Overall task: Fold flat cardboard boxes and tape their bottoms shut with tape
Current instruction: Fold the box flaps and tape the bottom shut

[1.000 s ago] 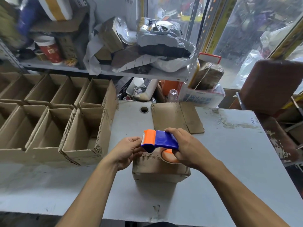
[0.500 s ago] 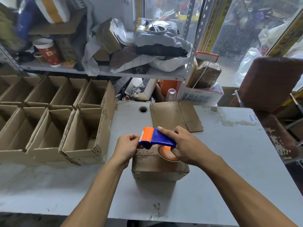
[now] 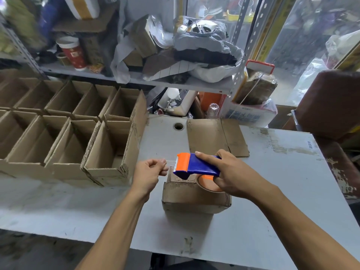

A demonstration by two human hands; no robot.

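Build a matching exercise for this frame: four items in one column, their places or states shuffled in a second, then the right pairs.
Items:
1. tape dispenser
2. left hand
3. flat cardboard blank
4. red paper cup

Places or states:
A. lying flat on the table beyond the hands
B. standing on the shelf, upper left
C. pinching the clear tape end
D. gripped by the right hand above the small folded box

Pairs: 1-D, 2-C, 3-A, 4-B
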